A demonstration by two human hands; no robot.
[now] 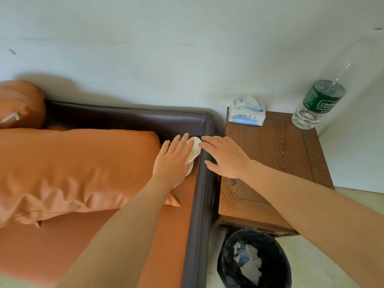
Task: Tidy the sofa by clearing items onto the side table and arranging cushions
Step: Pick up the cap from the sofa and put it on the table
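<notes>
White object [194,149], maybe a slipper or small dish, couldn't tell, lay wedged in the sofa [124,235] corner against the dark armrest [202,183]. Long axis ran roughly toward and away from the person, along the armrest. Left hand [172,161] was flat, fingers straight and spread, laid over its left side; touching or just above, unclear. Right hand [225,155] also flat and spread over the armrest, fingertips at the object's far right edge, holding nothing. Neither had a grip. Object sat between both hands, left nearer and covering more. Side table [276,154] lay right beside the armrest, so the carry looked like a short move rightward. Tissue pack [247,112] and bottle [320,104] stood at its back edge. Orange cushion [72,169] lay flat left of the hands, not yet arranged
</notes>
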